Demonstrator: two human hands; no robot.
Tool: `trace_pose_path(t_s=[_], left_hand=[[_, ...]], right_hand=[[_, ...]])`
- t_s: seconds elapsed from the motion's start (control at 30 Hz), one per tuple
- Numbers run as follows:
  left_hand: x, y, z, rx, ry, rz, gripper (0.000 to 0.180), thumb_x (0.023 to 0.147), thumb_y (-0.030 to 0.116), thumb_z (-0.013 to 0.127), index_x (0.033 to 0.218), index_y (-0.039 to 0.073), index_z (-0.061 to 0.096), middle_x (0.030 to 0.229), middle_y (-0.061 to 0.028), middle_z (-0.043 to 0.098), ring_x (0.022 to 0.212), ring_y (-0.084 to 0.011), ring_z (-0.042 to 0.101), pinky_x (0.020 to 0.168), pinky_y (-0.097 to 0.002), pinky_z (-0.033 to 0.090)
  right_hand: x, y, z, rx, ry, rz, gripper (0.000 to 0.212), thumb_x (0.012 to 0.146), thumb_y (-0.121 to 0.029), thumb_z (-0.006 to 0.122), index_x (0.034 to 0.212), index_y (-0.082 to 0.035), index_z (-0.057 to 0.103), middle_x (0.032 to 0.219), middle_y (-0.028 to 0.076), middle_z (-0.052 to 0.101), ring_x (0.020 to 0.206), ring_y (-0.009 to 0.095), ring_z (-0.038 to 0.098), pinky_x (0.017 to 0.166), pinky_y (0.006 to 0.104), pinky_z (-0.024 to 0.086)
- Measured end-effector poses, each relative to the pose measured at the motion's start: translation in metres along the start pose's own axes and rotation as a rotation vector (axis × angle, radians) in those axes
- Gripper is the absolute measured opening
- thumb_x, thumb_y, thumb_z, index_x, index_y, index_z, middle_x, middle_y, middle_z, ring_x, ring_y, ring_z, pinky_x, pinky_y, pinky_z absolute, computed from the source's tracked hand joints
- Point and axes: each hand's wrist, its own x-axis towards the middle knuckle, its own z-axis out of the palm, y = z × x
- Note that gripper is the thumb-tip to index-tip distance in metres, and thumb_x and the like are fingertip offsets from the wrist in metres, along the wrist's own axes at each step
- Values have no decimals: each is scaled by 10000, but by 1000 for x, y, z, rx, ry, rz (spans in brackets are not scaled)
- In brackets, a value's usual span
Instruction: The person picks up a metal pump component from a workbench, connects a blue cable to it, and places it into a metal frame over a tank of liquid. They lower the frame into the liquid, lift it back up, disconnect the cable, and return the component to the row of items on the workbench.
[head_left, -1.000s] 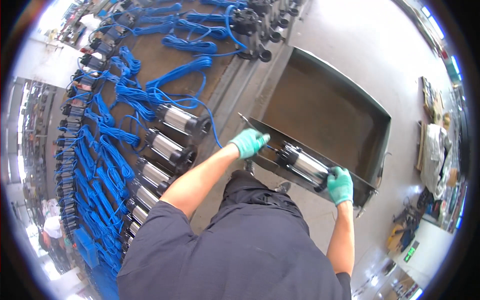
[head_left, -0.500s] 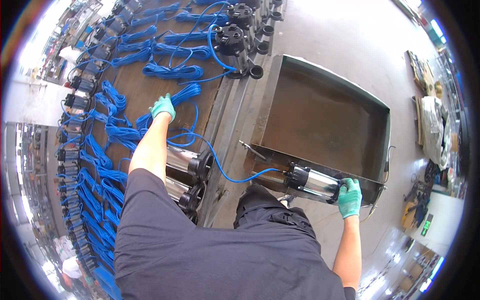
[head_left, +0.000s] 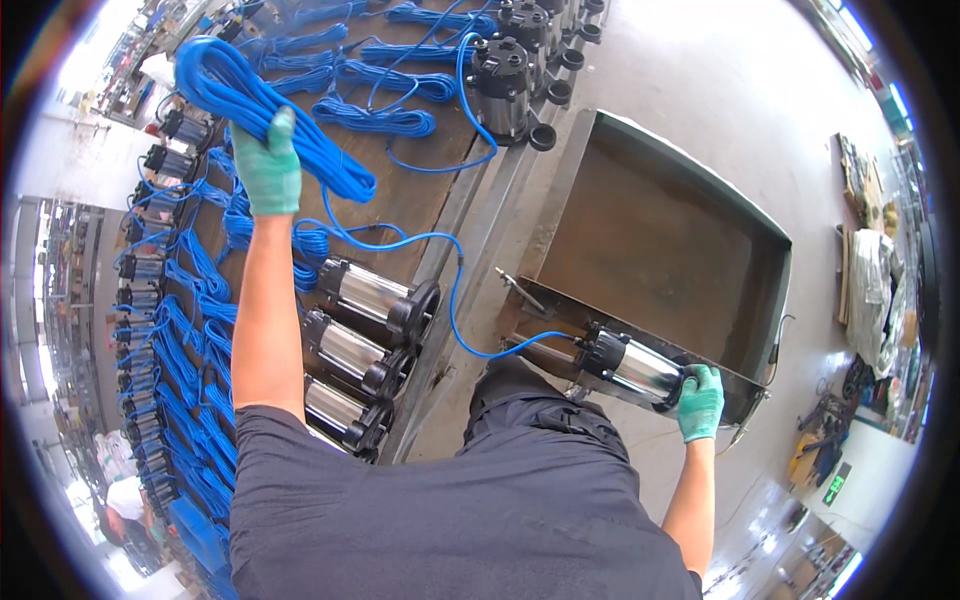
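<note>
Wrapped round a bundle of blue cable (head_left: 325, 160), my left hand (head_left: 268, 165) in a green glove holds it up above the brown table at the left. From the bundle a single blue cable (head_left: 458, 300) loops across to the black end of a steel pump (head_left: 632, 364). That pump lies on its side on the near ledge of a metal tank. At its right end is my right hand (head_left: 700, 403), also gloved in green, with the fingers curled over the pump's black base.
The open tank (head_left: 660, 240) has a brown bottom and raised walls. Several pumps lie along the table's near edge, one steel pump (head_left: 370, 290) among them; upright pumps (head_left: 502, 88) stand farther off. Many blue cable bundles (head_left: 375, 115) cover the brown table (head_left: 425, 200).
My left hand has picked the cable bundle up off the table and raised it, moving left. My right hand stays at the pump's end, and the pump has hardly shifted.
</note>
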Motion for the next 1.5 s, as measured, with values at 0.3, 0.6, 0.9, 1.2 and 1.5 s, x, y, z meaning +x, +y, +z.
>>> trace_pose_path(t_s=[0.3, 0.6, 0.9, 1.2, 1.5], left_hand=[[-52, -138, 0, 289, -124, -1164, 448, 957, 416, 698, 1189, 32, 686, 1112, -133, 703, 967, -261, 664, 815, -460, 582], [-239, 93, 86, -132, -713, -690, 119, 1019, 176, 631, 1026, 61, 662, 847, -21, 685, 693, -115, 637, 667, -270, 535], [-408, 155, 129, -169, -964, -707, 676, 884, 281, 815, 1395, -30, 501, 1308, -193, 623, 1211, -291, 601, 1042, -369, 482], [-414, 193, 140, 61, -921, -594, 758, 760, 280, 924, 1312, -44, 517, 1166, -168, 666, 1042, -247, 646, 945, -359, 517], [-419, 196, 140, 99, -894, -613, 766, 750, 293, 935, 1275, -53, 498, 1115, -168, 673, 992, -244, 642, 903, -357, 523]], right_hand=[[-5, 6, 1, -19, 73, -59, 169, 865, -101, 611, 1017, -92, 683, 1044, 176, 639, 942, 402, 651, 815, 482, 534], [-5, -3, -9, 43, -9, 30, 208, 900, -188, 639, 1079, -101, 701, 1094, 193, 638, 944, 402, 679, 841, 475, 556], [-47, 104, 0, 654, 52, 202, 462, 1017, -351, 633, 1330, -14, 595, 1133, 198, 698, 1037, 309, 663, 933, 388, 512], [-87, 279, -6, 117, 322, 712, 404, 958, -314, 693, 1254, -56, 596, 962, 169, 731, 838, 306, 713, 783, 431, 561], [-53, 303, 24, 1134, 566, 930, 247, 986, -210, 685, 1142, -99, 530, 730, 18, 580, 508, 117, 561, 432, 269, 470]])
